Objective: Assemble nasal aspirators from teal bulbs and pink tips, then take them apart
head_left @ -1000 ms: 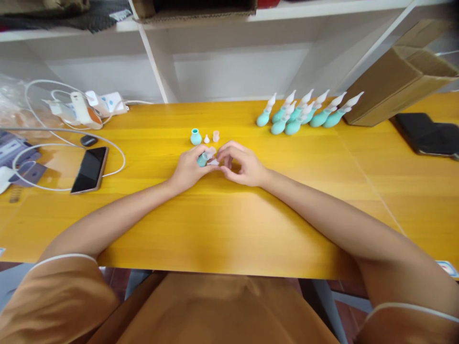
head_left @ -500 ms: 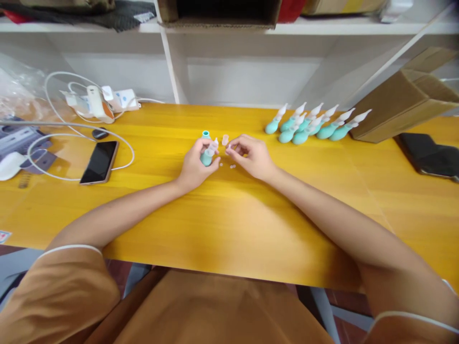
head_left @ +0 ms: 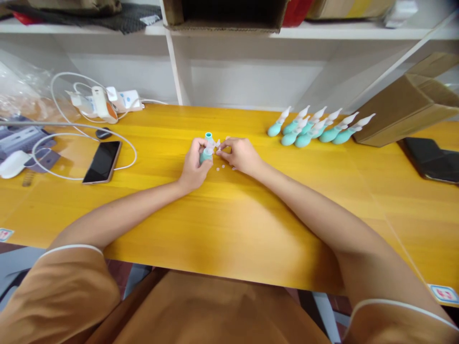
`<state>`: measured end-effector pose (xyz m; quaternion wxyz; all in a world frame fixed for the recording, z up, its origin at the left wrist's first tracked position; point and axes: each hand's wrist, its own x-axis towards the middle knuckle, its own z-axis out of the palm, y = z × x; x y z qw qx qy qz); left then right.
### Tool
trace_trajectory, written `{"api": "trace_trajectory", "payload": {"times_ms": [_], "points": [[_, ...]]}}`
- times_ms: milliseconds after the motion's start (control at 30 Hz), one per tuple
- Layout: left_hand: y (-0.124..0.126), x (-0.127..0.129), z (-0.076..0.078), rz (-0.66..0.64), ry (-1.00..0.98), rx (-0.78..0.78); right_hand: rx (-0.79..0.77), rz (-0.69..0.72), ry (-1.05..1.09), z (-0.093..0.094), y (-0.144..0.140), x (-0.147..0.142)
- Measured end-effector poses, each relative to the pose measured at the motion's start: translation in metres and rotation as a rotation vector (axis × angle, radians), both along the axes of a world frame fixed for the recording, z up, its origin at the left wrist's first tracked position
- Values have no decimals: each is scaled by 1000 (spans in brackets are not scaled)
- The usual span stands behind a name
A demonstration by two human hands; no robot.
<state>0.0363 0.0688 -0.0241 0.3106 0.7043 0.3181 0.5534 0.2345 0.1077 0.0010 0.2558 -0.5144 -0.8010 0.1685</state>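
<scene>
Yellow wooden table (head_left: pixel 229 224) fronts white shelving. Left hand (head_left: pixel 192 165) is curled around a teal bulb (head_left: pixel 205 155), which stands upright near the table's far middle with a pale nozzle part at its top. Right hand (head_left: pixel 241 155) sits just beside it, fingers bent and pinched at a small translucent piece (head_left: pixel 217 143) against the bulb's top. Two tiny white bits (head_left: pixel 220 167) lie on the table below the hands. Finished teal bulbs with white tips (head_left: pixel 315 128) lie in a row to the right, well apart; a phone (head_left: pixel 102 161) lies left
</scene>
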Motion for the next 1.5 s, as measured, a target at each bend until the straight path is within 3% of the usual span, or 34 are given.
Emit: {"api": "trace_trajectory", "payload": {"times_ms": [100, 233, 333, 433, 567, 733, 833, 933, 1000, 1067, 1133, 1233, 1500], "points": [[2, 0, -2, -16, -10, -15, 52, 7, 41, 5, -1, 2], [1, 1, 0, 51, 76, 44, 185, 16, 150, 30, -10, 9], [-1, 3, 2, 63, 128, 155, 132, 76, 202, 51, -22, 12], [-2, 4, 2, 39, 150, 173, 33, 145, 168, 58, -30, 7], [1, 6, 0, -28, 40, 10, -127, 67, 342, 48, -30, -5], [12, 6, 7, -274, -213, -271, -431, 154, 712, 36, -21, -15], [15, 1, 12, -329, -223, -371, -412, 44, 760, 42, -11, -8], [18, -6, 13, -244, -142, -290, -169, -123, 568, 55, 4, 18], [22, -9, 13, -99, -69, -138, -2, -209, 316, 62, 12, 38], [26, -13, 11, 73, 2, 34, 56, -206, 74, 62, 16, 51], [31, -18, 9, 207, 68, 135, 44, -180, -101, 56, 15, 52], [36, -24, 6, 307, 143, 159, -13, -191, -271, 40, 11, 37], [37, -26, -2, 305, 299, 111, -131, -167, -410, 17, 9, 22]]}}
